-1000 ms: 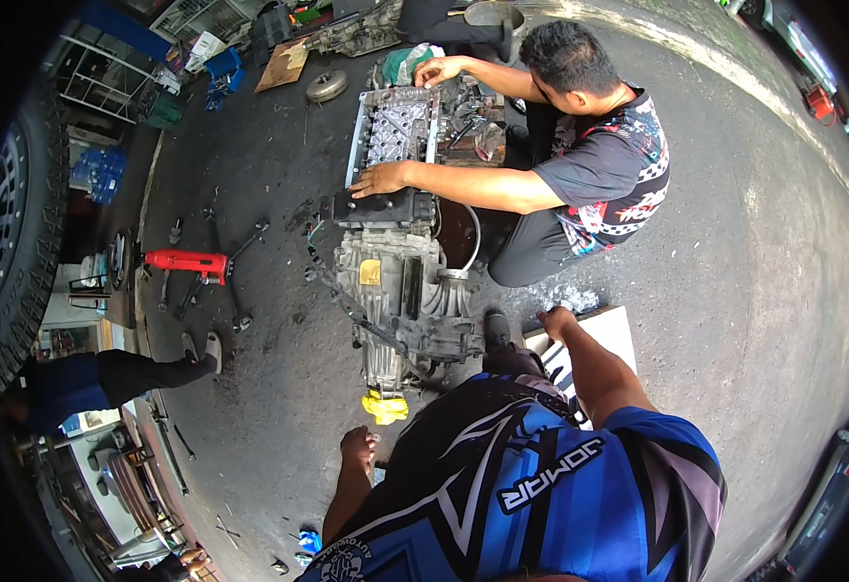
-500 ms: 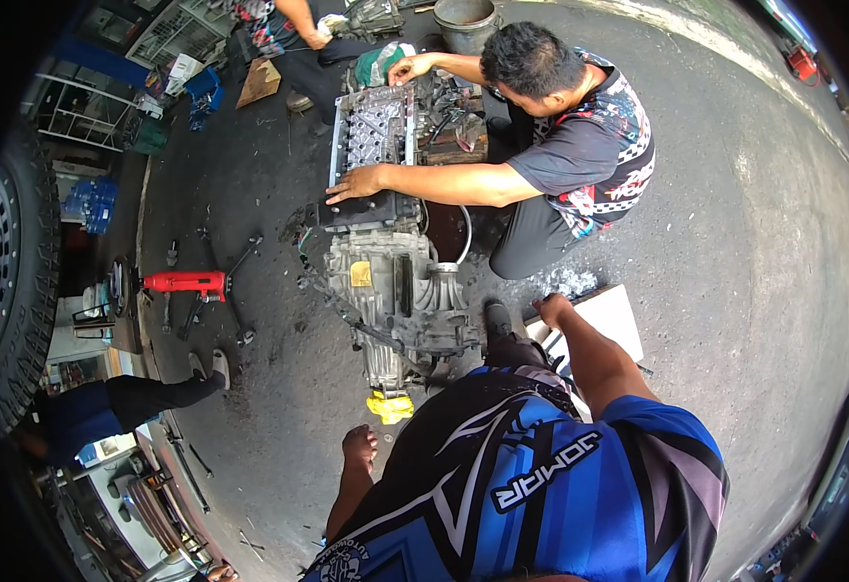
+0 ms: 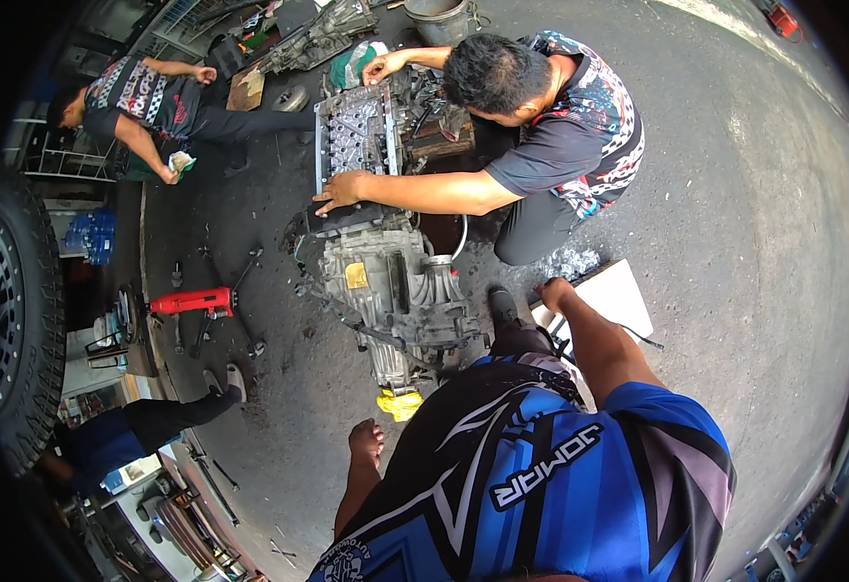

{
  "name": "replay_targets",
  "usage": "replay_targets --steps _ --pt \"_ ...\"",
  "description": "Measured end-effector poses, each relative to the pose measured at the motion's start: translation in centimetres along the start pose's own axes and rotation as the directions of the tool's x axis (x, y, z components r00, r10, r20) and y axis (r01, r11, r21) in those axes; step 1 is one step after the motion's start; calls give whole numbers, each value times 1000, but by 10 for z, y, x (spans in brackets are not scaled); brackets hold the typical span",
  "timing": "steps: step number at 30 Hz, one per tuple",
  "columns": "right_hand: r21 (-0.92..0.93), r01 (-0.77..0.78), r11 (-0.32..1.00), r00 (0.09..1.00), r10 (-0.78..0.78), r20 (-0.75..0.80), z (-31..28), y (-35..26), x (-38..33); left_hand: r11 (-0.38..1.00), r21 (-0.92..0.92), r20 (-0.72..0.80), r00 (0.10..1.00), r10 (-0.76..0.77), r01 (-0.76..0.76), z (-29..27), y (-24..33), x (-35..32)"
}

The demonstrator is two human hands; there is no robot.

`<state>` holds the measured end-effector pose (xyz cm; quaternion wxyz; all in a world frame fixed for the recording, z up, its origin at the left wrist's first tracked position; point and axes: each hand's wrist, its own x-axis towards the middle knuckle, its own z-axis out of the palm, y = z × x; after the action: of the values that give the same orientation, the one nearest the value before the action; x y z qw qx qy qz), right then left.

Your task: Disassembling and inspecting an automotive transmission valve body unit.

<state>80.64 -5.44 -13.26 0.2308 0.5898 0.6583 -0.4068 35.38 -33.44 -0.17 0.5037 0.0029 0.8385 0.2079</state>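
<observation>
My left hand [image 3: 367, 442] hangs low beside my shirt, its fingers curled in and nothing visible in them. It is nearest to the yellow plastic wrap [image 3: 399, 404] on the end of a grey metal gearbox [image 3: 376, 276]. My right hand [image 3: 554, 292] is closed at the corner of a white flat box or board [image 3: 610, 303]; what it grips is hidden. A thin dark rod [image 3: 645, 339] sticks out beyond my right forearm. A crouching person [image 3: 550, 126] rests one hand on the black cover [image 3: 347, 219] beside the open engine top [image 3: 357, 136].
A red tool [image 3: 192, 302] and several wrenches lie on the dark floor at the left. Another person [image 3: 158, 102] stands at the upper left holding a rag [image 3: 182, 162]. A metal bucket [image 3: 441, 19] stands at the back. A large tyre [image 3: 17, 310] fills the left edge.
The person at the upper left has moved left, away from the engine, rag in hand. The view has shifted slightly. My hands keep nearly the same poses; more of the dark rod shows.
</observation>
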Motion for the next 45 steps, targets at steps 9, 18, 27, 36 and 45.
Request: replay_targets --steps 9,18,27,36,45 --pt "195 -5 981 1000 8 -13 -24 -18 -26 713 587 176 920 350 -384 -12 -19 12" --pt "408 -125 904 987 155 -39 -13 -15 -20 764 563 145 948 283 -315 -17 -19 12" --pt "400 -133 907 987 157 -27 1 -9 -7 700 571 217 901 376 -430 -21 -21 23" --pt "-61 91 994 995 -89 47 7 -7 6 972 197 121 987 104 -126 -23 -25 28" --pt "270 -97 958 995 100 4 -11 -21 -15 968 198 107 985 132 -151 -19 -22 22"
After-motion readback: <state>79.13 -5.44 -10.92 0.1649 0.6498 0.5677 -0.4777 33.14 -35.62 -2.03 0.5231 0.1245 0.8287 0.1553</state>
